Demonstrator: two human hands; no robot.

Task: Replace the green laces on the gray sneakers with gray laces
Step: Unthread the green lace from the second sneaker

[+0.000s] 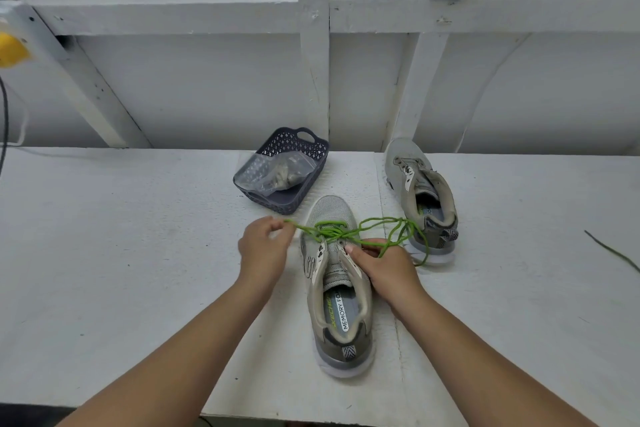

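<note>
A gray sneaker (341,291) stands in front of me, toe pointing away, with a green lace (375,230) threaded only through its lowest eyelets. My left hand (265,250) pinches one end of the lace and holds it out to the left of the shoe. Over the shoe's right eyelet flap, my right hand (384,267) holds the other part of the lace, whose slack loops off to the right. A second gray sneaker (420,194) stands at the back right with no lace in it.
A dark gray plastic basket (313,163) behind the near shoe holds a clear zip bag (277,172) with gray laces inside. A dark cord (613,251) lies on the white table (121,236) at the far right. A white wall with beams rises behind.
</note>
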